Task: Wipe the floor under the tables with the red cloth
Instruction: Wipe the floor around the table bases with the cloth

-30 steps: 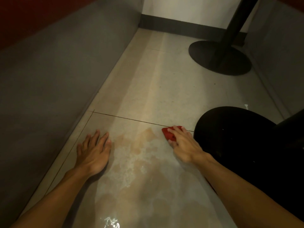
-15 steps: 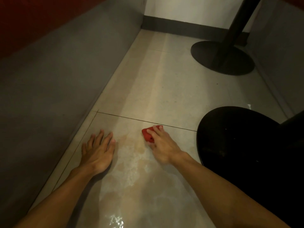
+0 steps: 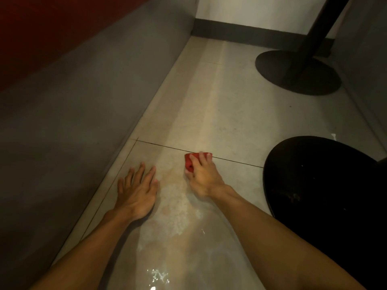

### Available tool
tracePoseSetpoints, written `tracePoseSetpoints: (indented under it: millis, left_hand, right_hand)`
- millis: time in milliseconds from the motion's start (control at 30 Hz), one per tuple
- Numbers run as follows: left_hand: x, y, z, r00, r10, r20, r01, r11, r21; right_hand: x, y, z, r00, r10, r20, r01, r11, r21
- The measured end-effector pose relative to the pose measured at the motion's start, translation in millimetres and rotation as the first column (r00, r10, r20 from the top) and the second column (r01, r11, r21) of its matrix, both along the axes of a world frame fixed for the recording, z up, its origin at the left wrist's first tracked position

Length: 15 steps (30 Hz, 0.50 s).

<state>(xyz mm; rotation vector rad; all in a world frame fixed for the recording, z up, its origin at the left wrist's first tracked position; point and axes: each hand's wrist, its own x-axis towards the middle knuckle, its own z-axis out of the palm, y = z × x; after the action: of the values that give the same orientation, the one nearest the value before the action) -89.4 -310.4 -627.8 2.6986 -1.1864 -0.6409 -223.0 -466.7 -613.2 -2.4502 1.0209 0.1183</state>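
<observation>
The right hand [image 3: 202, 177] presses down on the red cloth [image 3: 191, 162], fingers curled over its top and gripping it against the floor [image 3: 230, 114]. The cloth lies right at the dark grout line [image 3: 236, 161] that crosses the tiles, its far edge touching or just over that line. Most of the cloth is hidden under the fingers, so its full shape cannot be told.

The left hand [image 3: 137, 190] lies flat on the floor just to the left of the right hand, palm down, fingers spread and holding nothing. Left of it rises a grey panel [image 3: 83, 114] with a dark red band along the top.

Between the two hands and back toward the person, the tile carries a wet, patchy film [image 3: 178, 208] (bright glints show near the bottom edge of the view, between the forearms).

To the right of the right hand, close by the forearm, sits a round black table base [image 3: 326, 185]. Well beyond the hands, a second round base [image 3: 297, 74] stands with its dark post [image 3: 320, 24] rising out of view, near the white wall [image 3: 251, 11] and its dark skirting. A small pale scrap [image 3: 334, 136], perhaps paper, lies beyond the nearer base.
</observation>
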Motion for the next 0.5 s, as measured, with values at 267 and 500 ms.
tracePoseSetpoints:
  millis: [267, 500]
  left_hand:
    - [5.7, 3.3, 3.2, 0.999, -0.016, -0.046, 0.013, 0.999, -0.051]
    - [17.1, 31.9, 3.2, 0.998, 0.042, 0.056, -0.042, 0.999, 0.003]
  right_hand:
    - [-38.6, -9.9, 7.3, 0.974, 0.223, -0.047, -0.224, 0.974, -0.028]
    - [1.8, -12.4, 5.4, 0.997, 0.066, -0.043, -0.067, 0.998, -0.015]
